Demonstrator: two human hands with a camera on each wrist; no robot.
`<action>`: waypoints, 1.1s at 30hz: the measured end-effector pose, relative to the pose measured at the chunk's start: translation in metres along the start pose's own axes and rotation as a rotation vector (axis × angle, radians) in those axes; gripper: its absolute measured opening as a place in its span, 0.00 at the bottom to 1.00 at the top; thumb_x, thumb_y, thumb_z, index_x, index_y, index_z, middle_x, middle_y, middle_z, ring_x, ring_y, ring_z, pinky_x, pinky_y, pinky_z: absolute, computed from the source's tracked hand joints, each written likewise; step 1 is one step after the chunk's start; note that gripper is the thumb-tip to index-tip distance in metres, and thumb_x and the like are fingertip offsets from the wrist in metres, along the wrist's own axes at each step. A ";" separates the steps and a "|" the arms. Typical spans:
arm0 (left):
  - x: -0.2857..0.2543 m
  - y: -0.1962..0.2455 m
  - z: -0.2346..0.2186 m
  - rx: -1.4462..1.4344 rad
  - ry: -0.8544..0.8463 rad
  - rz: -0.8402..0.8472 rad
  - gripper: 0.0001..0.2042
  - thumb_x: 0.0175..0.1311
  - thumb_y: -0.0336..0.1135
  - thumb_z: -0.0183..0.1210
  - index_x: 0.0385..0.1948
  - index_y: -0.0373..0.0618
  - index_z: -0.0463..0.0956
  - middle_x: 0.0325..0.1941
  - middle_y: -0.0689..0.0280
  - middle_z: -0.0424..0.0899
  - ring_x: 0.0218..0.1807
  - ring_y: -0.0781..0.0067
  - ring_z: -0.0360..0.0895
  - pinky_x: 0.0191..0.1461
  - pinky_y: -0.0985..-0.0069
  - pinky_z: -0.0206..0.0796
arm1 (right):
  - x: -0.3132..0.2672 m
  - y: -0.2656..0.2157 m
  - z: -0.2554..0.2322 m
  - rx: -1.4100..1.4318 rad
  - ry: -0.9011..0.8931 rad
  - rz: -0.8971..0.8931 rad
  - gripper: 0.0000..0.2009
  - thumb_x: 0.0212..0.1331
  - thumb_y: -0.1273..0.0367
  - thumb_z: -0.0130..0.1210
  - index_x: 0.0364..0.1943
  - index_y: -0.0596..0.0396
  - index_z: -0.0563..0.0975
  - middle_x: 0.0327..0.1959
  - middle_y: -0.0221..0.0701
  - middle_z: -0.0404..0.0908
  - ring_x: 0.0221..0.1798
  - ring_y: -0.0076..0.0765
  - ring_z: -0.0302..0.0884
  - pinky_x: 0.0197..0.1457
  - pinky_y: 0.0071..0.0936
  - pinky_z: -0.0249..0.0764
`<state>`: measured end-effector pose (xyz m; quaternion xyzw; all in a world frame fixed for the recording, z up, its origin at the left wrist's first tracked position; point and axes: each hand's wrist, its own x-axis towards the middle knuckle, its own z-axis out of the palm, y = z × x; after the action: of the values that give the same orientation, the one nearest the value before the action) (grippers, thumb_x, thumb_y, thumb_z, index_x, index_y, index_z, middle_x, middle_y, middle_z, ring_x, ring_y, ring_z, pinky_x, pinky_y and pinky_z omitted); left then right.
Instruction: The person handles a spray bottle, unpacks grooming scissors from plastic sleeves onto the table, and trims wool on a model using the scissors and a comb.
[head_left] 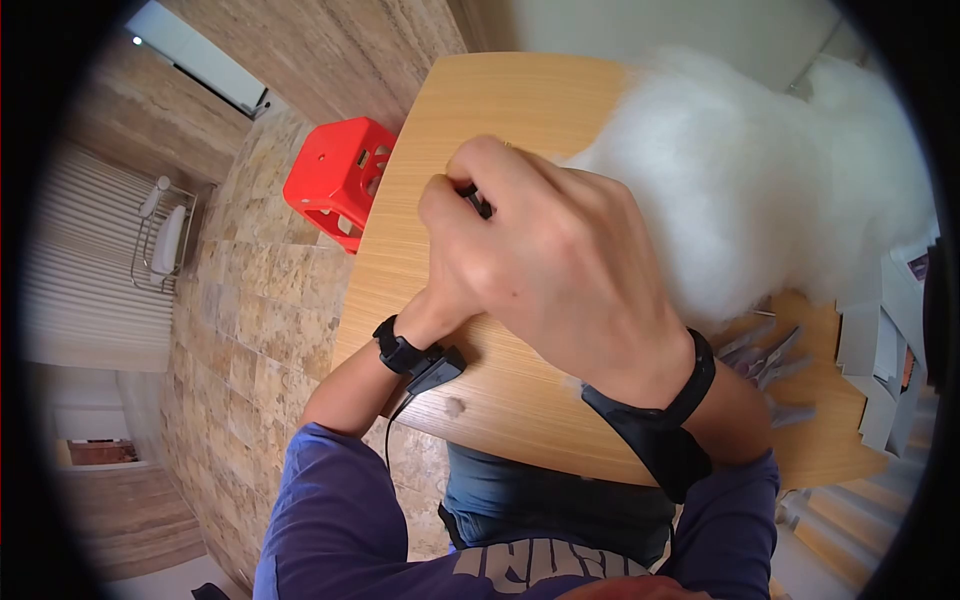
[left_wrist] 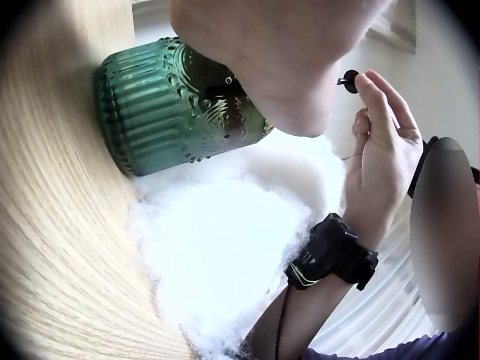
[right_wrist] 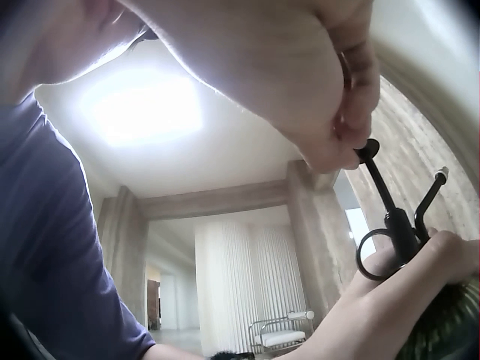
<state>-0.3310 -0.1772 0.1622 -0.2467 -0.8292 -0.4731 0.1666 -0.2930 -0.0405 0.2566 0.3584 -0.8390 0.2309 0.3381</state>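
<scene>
A green ribbed glass bottle (left_wrist: 165, 105) stands on the table in the left wrist view. My left hand (left_wrist: 270, 60), (right_wrist: 405, 292), (head_left: 445, 265) grips it round the top, hiding its neck. Above that hand, in the right wrist view, rises a black fitting (right_wrist: 403, 232) with a ring, a bent spout and a thin rod. My right hand (right_wrist: 277, 82), (left_wrist: 382, 150), (head_left: 570, 270) pinches the round black knob (right_wrist: 368, 150), (left_wrist: 350, 81) at the rod's end. From the head view my right hand covers most of the bottle and fitting.
A big heap of white fluffy stuffing (head_left: 710, 180) lies on the wooden table (head_left: 520, 95) beside the hands. Several scissor-like tools (head_left: 765, 360) and white boxes (head_left: 885, 370) are at the right. A red stool (head_left: 335, 170) stands beyond the left edge.
</scene>
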 end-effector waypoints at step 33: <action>-0.012 -0.001 -0.012 -0.362 -0.185 -0.263 0.15 0.67 0.33 0.65 0.51 0.41 0.74 0.50 0.62 0.80 0.51 0.71 0.78 0.59 0.70 0.71 | -0.012 -0.021 0.006 -0.088 -0.284 0.093 0.06 0.41 0.78 0.62 0.24 0.63 0.77 0.31 0.38 0.75 0.29 0.38 0.84 0.29 0.27 0.80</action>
<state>-0.3212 -0.1911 0.1607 -0.2046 -0.7677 -0.6070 -0.0201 -0.2734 -0.0522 0.2474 0.3329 -0.9034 0.1564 0.2204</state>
